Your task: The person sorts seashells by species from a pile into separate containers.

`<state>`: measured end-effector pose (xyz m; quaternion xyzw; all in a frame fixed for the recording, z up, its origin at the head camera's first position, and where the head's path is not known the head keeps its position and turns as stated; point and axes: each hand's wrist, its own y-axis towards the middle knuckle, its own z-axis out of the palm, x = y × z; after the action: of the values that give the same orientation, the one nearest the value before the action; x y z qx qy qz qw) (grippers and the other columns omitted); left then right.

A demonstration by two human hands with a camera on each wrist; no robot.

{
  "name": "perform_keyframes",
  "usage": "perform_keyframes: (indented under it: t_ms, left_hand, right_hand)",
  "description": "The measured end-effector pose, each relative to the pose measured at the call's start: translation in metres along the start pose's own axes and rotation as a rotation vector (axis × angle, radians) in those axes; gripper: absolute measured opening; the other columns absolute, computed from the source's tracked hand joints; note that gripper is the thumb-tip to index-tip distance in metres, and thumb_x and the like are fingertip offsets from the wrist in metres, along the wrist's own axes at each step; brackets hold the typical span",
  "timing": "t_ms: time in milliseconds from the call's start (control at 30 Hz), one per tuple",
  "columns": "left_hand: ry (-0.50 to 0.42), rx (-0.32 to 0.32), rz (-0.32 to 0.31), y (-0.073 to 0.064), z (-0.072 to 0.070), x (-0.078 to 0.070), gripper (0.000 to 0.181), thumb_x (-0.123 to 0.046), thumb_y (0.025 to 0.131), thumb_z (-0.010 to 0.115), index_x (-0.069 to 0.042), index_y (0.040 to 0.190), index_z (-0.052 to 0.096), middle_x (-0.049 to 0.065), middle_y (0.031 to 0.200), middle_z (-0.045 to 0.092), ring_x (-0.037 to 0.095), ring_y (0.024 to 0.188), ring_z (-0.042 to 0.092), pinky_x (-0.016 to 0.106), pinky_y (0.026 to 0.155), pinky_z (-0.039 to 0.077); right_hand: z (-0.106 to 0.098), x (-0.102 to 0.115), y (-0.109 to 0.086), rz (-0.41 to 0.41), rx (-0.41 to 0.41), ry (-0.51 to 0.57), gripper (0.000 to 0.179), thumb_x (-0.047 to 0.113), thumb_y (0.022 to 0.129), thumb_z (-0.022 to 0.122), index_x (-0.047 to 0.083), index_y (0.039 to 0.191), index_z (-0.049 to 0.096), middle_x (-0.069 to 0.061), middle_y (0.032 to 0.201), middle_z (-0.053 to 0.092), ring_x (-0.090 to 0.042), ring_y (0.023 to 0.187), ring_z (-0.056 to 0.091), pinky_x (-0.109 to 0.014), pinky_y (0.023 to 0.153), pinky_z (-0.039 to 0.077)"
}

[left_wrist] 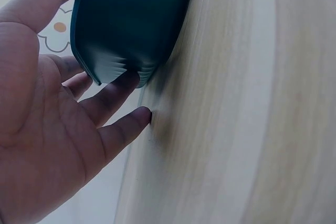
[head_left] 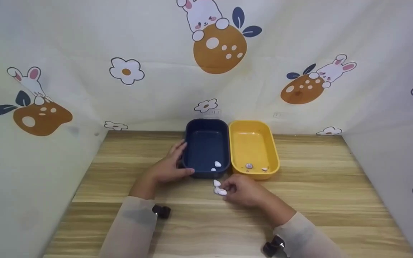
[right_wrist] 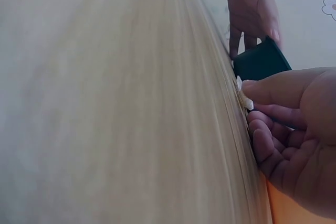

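My left hand (head_left: pixel 169 166) is at the left side of a dark blue tray (head_left: pixel 207 122), thumb on its near corner. In the left wrist view its fingers (left_wrist: pixel 123 132) are spread and fairly straight, along the tray's outer wall. On the table before the trays lies a small cluster of white seashells (head_left: pixel 217 183). My right hand (head_left: pixel 246 190) pinches one white seashell (right_wrist: pixel 248 102) of this cluster between thumb and forefinger, low at the tabletop, its other fingers curled. Two white pieces (head_left: pixel 217 164) lie inside the blue tray near its front.
A yellow tray (head_left: pixel 276 157) stands against the blue tray's right side, with a round greyish shell (head_left: pixel 249 166) and a smaller one (head_left: pixel 265 169) near its front. Both trays stand at the back of the wooden table (head_left: pixel 199 229), before a patterned cloth (head_left: pixel 156 100).
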<state>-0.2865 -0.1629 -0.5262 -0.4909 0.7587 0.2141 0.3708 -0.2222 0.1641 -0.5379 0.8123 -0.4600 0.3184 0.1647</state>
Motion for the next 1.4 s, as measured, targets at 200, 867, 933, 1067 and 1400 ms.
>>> perform_keyframes:
  t_ms: [200, 867, 933, 1067, 1400]
  left_hand:
    - [0.0, 0.002, 0.006, 0.0, 0.0, 0.0, 0.116, -0.058, 0.087, 0.084, -0.021, 0.174, 0.016, -0.001, 0.182, 0.002, 0.039, 0.162, 0.032, 0.062, 0.13, 0.03]
    - [-0.025, 0.007, 0.015, 0.0, 0.0, 0.002, 0.114, -0.054, 0.089, 0.084, -0.019, 0.174, 0.016, 0.003, 0.182, 0.0, 0.04, 0.159, 0.036, 0.064, 0.129, 0.031]
    - [-0.022, 0.007, 0.017, 0.0, 0.0, 0.002, 0.114, -0.054, 0.089, 0.084, -0.019, 0.174, 0.016, 0.003, 0.182, 0.001, 0.04, 0.16, 0.035, 0.064, 0.129, 0.031]
    - [-0.016, 0.005, 0.017, 0.0, 0.0, 0.002, 0.114, -0.055, 0.089, 0.084, -0.019, 0.174, 0.016, 0.002, 0.182, 0.001, 0.041, 0.161, 0.032, 0.064, 0.13, 0.03]
    - [0.02, -0.006, 0.021, 0.001, 0.0, 0.001, 0.114, -0.057, 0.088, 0.083, -0.019, 0.174, 0.016, -0.001, 0.182, 0.002, 0.04, 0.163, 0.027, 0.062, 0.13, 0.03]
  right_hand:
    - [0.002, -0.001, 0.001, -0.007, 0.0, -0.039, 0.016, 0.009, 0.085, 0.084, 0.015, 0.099, 0.081, 0.004, 0.088, 0.073, -0.014, 0.086, 0.063, -0.024, 0.073, 0.052]
    - [0.001, 0.0, -0.001, -0.092, 0.023, -0.079, 0.017, 0.008, 0.086, 0.082, 0.014, 0.102, 0.084, 0.002, 0.089, 0.074, -0.01, 0.084, 0.062, -0.021, 0.074, 0.052]
    - [0.001, 0.0, -0.001, -0.1, 0.024, -0.089, 0.015, 0.009, 0.087, 0.082, 0.016, 0.1, 0.084, 0.002, 0.089, 0.074, -0.011, 0.085, 0.062, -0.021, 0.075, 0.051]
    - [0.002, 0.0, -0.001, -0.113, 0.023, -0.108, 0.01, 0.013, 0.089, 0.083, 0.017, 0.098, 0.084, 0.003, 0.089, 0.073, -0.01, 0.084, 0.062, -0.021, 0.074, 0.052]
    - [-0.011, 0.011, -0.004, -0.021, 0.039, -0.019, 0.011, 0.017, 0.089, 0.085, 0.023, 0.098, 0.084, 0.014, 0.08, 0.07, -0.003, 0.073, 0.059, -0.022, 0.065, 0.051]
